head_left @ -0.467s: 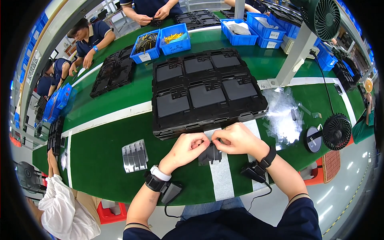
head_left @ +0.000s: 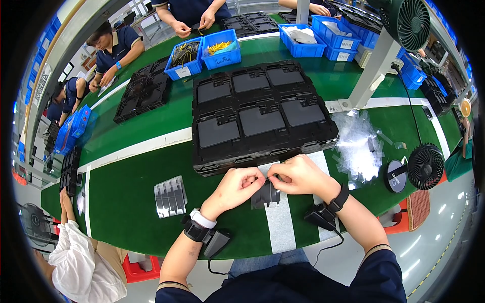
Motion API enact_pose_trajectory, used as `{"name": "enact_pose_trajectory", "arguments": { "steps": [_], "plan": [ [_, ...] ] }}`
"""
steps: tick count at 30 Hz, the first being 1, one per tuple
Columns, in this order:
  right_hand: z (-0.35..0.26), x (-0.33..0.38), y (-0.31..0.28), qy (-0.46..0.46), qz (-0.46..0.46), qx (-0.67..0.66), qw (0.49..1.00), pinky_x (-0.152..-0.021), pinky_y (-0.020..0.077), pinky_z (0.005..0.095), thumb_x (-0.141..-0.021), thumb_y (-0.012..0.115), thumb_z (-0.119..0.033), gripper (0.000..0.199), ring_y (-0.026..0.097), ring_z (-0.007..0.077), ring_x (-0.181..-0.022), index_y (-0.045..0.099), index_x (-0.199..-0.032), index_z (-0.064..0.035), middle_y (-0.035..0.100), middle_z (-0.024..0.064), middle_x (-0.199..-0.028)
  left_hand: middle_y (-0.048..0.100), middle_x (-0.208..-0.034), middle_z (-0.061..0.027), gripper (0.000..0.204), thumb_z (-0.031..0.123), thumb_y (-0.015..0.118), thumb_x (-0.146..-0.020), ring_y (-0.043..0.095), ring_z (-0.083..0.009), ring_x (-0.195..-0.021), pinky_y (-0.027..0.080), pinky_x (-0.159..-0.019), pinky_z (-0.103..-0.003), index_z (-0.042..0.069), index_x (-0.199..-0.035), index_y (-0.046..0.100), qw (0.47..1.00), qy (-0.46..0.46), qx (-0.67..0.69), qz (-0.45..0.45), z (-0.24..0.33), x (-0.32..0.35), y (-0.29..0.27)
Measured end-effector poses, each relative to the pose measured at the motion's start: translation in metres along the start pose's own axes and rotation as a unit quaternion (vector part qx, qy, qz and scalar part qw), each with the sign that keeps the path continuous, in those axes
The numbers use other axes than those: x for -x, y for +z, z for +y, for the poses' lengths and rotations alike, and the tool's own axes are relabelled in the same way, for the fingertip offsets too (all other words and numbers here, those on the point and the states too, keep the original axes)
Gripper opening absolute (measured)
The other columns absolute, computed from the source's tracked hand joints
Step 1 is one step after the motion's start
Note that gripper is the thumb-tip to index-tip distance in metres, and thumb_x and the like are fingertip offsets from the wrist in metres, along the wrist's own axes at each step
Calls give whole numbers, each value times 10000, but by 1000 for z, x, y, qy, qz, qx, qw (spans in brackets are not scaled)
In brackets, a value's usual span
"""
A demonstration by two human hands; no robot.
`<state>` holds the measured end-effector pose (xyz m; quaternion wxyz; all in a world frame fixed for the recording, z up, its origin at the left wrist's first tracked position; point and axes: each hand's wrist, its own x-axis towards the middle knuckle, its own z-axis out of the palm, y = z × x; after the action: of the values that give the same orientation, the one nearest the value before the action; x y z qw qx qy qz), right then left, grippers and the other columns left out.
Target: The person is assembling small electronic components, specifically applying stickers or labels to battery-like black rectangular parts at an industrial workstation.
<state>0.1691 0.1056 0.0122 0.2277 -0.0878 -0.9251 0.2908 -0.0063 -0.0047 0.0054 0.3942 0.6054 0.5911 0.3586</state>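
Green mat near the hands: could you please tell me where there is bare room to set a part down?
Bare mat lies between the grey ribbed piece and the white stripe. Right of the black tray stack, clear plastic bags crowd it.

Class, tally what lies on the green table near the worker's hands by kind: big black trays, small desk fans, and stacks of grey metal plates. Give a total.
Big black trays: 1
Small desk fans: 1
Stacks of grey metal plates: 1
Total: 3

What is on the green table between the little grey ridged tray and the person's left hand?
Nothing: in the head view, only bare green mat lies between the grey ridged tray and the left hand.
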Motion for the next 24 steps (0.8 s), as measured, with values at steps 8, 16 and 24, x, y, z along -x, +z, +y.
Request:
{"name": "enact_pose_trajectory", "arguments": {
  "steps": [8, 16, 24],
  "plan": [
    [1, 0, 0, -4, 4, 5, 1000, -425, 398, 350, -732, 614, -156, 56, 517, 238, -418, 589, -731, -106, 496, 53, -461, 390, -535, 72, 73, 82, 575, -817, 308, -1, -504, 253, -444, -207, 16, -808, 603, 1000, 6, 0, 2, 0, 0, 0],
    [2, 0, 2, -5, 6, 6, 1000, -419, 392, 347, -731, 613, -154, 52, 506, 235, -407, 587, -725, -110, 479, 49, -445, 382, -536, 75, 74, 90, 577, -821, 303, 0, -503, 249, -444, -209, 22, -808, 605, 1000, -2, 1, 4, 0, 0, 1],
    [1, 0, 1, -2, 6, 11, 1000, -421, 392, 347, -730, 614, -158, 55, 509, 232, -410, 587, -729, -110, 483, 48, -450, 383, -537, 75, 83, 95, 581, -821, 303, 0, -506, 252, -447, -206, 16, -807, 605, 1000, 9, 11, 5, 0, 0, 1]
  ]
}}
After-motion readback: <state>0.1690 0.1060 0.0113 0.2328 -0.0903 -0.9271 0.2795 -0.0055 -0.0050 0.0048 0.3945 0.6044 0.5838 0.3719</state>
